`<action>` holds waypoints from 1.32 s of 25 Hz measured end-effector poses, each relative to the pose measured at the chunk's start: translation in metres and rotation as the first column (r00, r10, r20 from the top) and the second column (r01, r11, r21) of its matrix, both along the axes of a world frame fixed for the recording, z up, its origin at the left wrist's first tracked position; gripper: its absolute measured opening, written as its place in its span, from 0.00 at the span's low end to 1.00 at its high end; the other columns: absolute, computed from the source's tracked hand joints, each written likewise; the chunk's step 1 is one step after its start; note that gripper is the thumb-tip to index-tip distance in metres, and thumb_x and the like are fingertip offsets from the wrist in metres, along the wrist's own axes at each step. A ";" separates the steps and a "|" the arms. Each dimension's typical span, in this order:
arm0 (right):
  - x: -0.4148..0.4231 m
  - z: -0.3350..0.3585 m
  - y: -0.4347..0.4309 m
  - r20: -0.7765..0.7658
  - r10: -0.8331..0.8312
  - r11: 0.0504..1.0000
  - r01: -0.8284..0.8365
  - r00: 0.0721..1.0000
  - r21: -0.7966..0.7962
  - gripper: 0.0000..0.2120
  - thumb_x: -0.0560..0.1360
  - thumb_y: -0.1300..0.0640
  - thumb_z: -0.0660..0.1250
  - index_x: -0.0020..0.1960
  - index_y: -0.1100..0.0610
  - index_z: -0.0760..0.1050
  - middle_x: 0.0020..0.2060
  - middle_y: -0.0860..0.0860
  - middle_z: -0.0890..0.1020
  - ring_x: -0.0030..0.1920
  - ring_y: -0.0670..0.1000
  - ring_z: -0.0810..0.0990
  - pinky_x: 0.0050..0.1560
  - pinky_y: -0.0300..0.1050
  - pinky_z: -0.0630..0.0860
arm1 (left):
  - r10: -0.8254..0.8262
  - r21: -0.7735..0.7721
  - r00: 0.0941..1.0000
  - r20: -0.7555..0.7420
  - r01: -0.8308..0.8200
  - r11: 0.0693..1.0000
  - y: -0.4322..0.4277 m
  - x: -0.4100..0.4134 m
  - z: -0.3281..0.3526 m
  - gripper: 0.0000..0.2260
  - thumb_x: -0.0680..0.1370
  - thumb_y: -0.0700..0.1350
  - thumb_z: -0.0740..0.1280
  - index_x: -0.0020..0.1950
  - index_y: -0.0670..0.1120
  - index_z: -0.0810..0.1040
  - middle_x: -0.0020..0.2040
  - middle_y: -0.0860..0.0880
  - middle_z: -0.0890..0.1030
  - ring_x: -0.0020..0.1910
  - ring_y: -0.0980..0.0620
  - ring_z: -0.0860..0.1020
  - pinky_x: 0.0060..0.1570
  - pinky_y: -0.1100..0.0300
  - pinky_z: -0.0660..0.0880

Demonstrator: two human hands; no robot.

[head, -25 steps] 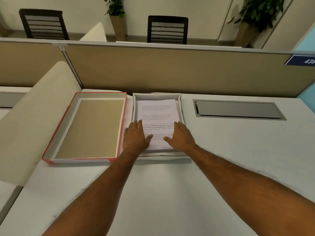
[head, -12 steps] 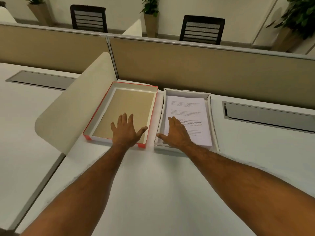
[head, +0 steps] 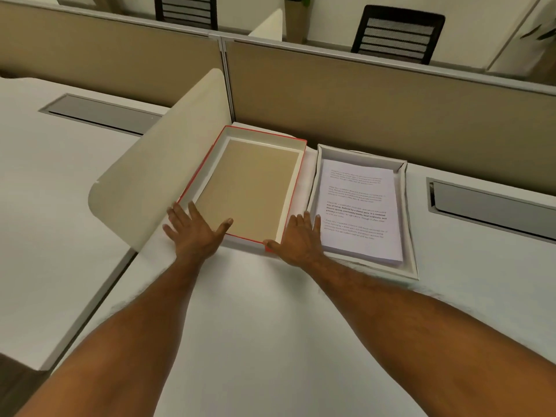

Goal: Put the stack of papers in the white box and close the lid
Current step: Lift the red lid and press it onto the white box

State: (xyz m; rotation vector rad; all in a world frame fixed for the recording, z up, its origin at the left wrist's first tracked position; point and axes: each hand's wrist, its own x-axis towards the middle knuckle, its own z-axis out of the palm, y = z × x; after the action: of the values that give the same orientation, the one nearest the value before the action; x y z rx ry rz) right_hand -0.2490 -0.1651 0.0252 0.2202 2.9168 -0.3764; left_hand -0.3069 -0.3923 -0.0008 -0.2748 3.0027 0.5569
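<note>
Two bare hands sit at mid-frame on the white desk (head: 270, 341), one at each near corner of the lid (head: 252, 188). Lid = shallow tray w/ red outer edge, white inner walls, tan cardboard base, lying open side up, centre of frame, just left of the white box (head: 410, 224).

L hand (head: 195, 230): fingers spread wide, palm down, flat at the lid's near-left corner. Thumb reaches over the near wall onto the tan base; other fingers lie outside the left wall, pointing toward the upper left. Holding nothing.

R hand (head: 299, 239): also spread wide and palm down, in the narrow strip btwn lid and box. Thumb tip touches the lid's near-right red corner. Fingertips point up-frame along the box's left wall; can't tell if they rest on that wall or on the desk. Holding nothing.

Stack of papers (head: 358, 209) lies flat inside the white box, right of centre, printed page on top, text facing up. Stack fills most of the box floor; its near edge lies close to the box's near wall. Box is uncovered and its walls look soft and a bit bowed.

Cream rounded divider panel (head: 156, 173) stands left of the lid, at the desk's left edge. Tan partition wall (head: 391, 100) runs across the upper frame behind lid and box. Grey cable flap (head: 493, 206) sits set into the desk at right edge; another (head: 99, 112) at upper left on the next desk. Black chair (head: 397, 34) and a planter (head: 296, 22) show beyond the partition, top of frame.
</note>
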 end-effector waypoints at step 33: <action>-0.025 0.174 -0.039 -0.240 -0.139 0.706 -0.074 0.961 -0.704 0.40 0.67 0.32 0.67 0.69 0.56 0.67 0.62 0.54 0.78 0.60 0.54 0.78 0.52 0.47 0.78 | 0.117 0.627 0.846 -0.520 0.285 0.725 0.087 0.042 0.123 0.39 0.72 0.44 0.75 0.75 0.42 0.56 0.73 0.40 0.70 0.66 0.41 0.76 0.62 0.45 0.76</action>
State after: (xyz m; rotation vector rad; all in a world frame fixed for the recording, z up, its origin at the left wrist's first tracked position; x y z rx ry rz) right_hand -0.2736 -0.2040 0.1993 0.0987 2.7489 -1.6105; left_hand -0.2648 -0.3049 0.1220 0.1087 2.9366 1.9546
